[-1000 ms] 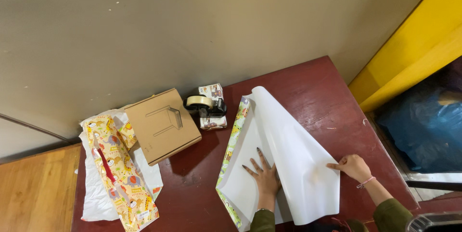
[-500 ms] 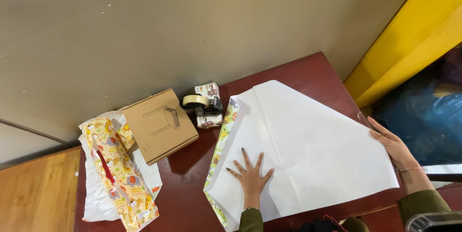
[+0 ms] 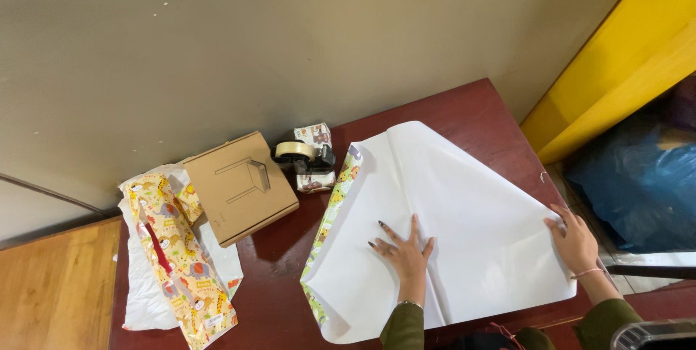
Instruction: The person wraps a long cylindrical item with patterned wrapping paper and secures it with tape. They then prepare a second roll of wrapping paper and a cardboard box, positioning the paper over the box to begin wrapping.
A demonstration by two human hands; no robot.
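A large sheet of wrapping paper [image 3: 464, 205] lies white side up on the dark red table [image 3: 449, 114], its colourful printed side showing along the left edge. My left hand [image 3: 404, 252] presses flat on the sheet near its middle crease, fingers spread. My right hand [image 3: 574, 243] rests on the sheet's right corner, holding it down by the table's edge.
A brown cardboard box [image 3: 239, 187] sits at the back left beside a tape dispenser [image 3: 299, 154] and a small wrapped parcel [image 3: 316, 176]. More printed wrapping paper [image 3: 177, 259] lies crumpled at the left. A yellow wall [image 3: 616, 60] and blue plastic [image 3: 638, 176] are at the right.
The folded-over half of the sheet has been opened out to the right and laid flat. My right hand moved out to the right corner; my left hand shifted slightly right along the crease.
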